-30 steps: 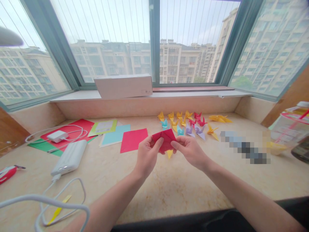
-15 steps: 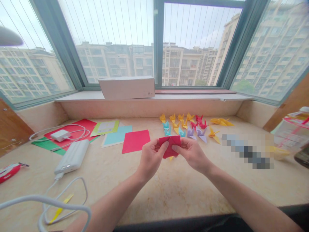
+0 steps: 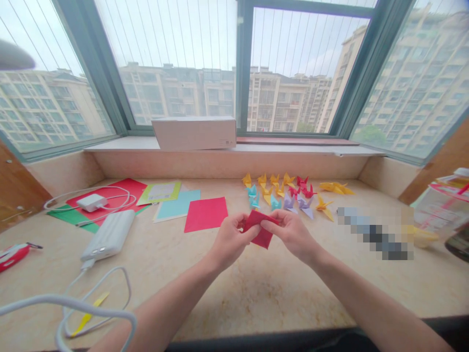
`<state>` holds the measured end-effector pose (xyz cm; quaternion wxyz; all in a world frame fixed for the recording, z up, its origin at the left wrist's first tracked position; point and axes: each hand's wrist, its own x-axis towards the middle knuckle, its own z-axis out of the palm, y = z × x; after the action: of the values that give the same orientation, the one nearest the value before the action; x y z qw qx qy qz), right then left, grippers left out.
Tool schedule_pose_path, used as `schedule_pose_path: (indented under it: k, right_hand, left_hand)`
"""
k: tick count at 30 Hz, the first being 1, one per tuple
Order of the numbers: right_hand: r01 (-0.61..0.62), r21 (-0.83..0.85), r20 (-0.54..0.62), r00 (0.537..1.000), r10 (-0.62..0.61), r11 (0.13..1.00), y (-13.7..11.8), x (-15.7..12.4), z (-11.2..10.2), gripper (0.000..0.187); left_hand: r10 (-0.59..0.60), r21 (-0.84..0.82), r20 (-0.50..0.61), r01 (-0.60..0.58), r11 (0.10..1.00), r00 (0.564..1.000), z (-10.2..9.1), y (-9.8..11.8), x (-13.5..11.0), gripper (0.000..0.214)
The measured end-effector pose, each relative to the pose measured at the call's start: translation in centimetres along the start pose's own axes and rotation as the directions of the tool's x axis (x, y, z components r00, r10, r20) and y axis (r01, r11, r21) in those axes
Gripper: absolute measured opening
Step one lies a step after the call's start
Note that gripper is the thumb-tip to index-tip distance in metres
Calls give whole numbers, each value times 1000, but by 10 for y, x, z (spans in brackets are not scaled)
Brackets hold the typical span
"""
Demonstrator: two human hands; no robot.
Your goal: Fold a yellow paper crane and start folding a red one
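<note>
Between my two hands, above the counter, is a folded piece of red origami paper [image 3: 264, 236], tilted with one corner pointing down. My left hand [image 3: 232, 238] pinches its left side, thumb on the near face. On the right side, my right hand [image 3: 289, 233] grips it the same way, and the two thumbs almost meet. The fingers behind the paper are partly hidden. Just beyond my hands stand several folded paper cranes [image 3: 274, 188] in yellow, red, blue and purple. A flat red paper square [image 3: 205, 214] lies to the left of my left hand.
At left lie a white power bank [image 3: 108, 235], a charger [image 3: 92, 202] with looping cable, more coloured sheets [image 3: 179, 205] and a red-and-white cutter [image 3: 14, 256]. A white box [image 3: 194, 133] rests on the sill. At right are a blurred-out object [image 3: 375, 232] and a plastic container [image 3: 439, 203].
The folded red paper has turned in my hands, from a level top edge to a slanted one with a corner downward. Both hands still grip it.
</note>
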<state>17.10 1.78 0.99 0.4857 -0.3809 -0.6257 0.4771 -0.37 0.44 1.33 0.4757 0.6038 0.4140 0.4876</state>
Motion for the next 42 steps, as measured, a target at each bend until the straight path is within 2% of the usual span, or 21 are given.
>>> schedule_pose_path:
  k: [4, 8, 11, 14, 16, 22, 27, 29, 32, 34, 42]
  right_hand:
    - [2, 94, -110, 994, 8, 996, 1, 0, 5, 33]
    - [14, 172, -188, 982, 19, 985, 6, 0, 10, 33]
    - [22, 173, -152, 988, 4, 985, 7, -1, 11, 30]
    - [6, 178, -47, 999, 2, 984, 5, -1, 9, 33]
    - [-12, 186, -23, 1000, 16, 982, 3, -1, 8, 37]
    - [31, 147, -153, 988, -9, 989, 2, 0, 7, 35]
    - [55, 180, -133, 991, -31, 982, 8, 1, 7, 32]
    - [95, 158, -131, 989, -75, 983, 9, 1, 6, 25]
    - [244, 20, -139, 961, -239, 970, 8, 0, 3, 14]
    - [313, -52, -116, 941, -317, 948, 6, -1, 1, 15]
    - [308, -119, 26, 951, -307, 944, 1, -7, -1, 27]
  left_hand:
    - [-37, -127, -16, 35, 991, 999, 3, -1, 0, 35]
    - [-94, -246, 68, 108, 963, 993, 7, -4, -1, 39]
    - [-117, -246, 87, 135, 960, 989, 8, -5, -1, 32]
    - [-80, -193, 84, 95, 977, 993, 7, -3, -1, 24]
    - [-46, -179, 113, 66, 982, 992, 7, -1, -2, 21]
    - [-28, -214, 143, 58, 975, 989, 12, -1, -5, 31]
    - [-31, -204, 155, 63, 977, 987, 12, -4, -6, 32]
    - [-18, -195, 135, 44, 980, 991, 12, -3, -6, 32]
    - [1, -200, 136, 27, 980, 991, 11, -1, -6, 31]
    - [13, -206, 148, 18, 978, 989, 11, 1, -7, 31]
    - [10, -112, 35, -7, 994, 999, 10, 3, -6, 30]
